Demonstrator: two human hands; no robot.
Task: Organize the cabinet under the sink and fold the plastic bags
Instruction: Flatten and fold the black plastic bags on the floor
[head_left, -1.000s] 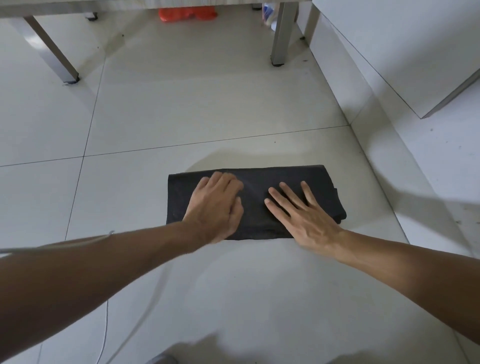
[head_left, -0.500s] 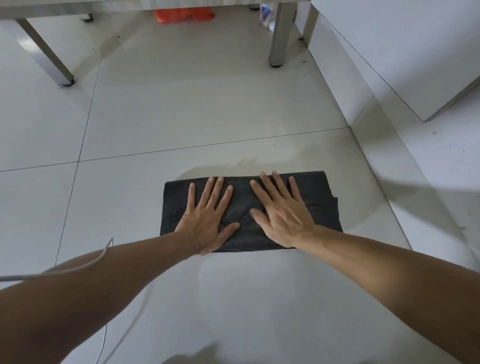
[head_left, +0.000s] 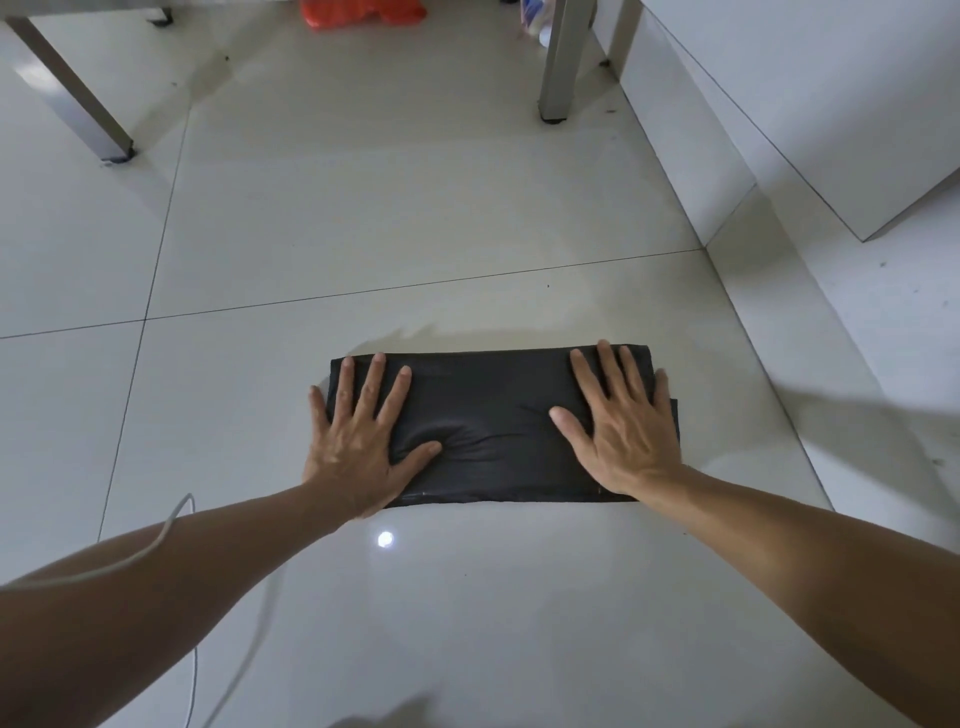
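My arms reach forward; my left hand (head_left: 358, 447) and right hand (head_left: 626, 434) lie flat, fingers spread, pressing opposite ends of the folded black plastic bag (head_left: 493, 415) on the pale tiled floor (head_left: 415, 208).

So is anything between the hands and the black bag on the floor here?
Nothing visible. The left hand and right hand both lie flat, directly on the folded black bag, one at each end.

Bare forearms, no sleeves; thin white cable (head_left: 156, 545) across the left forearm.
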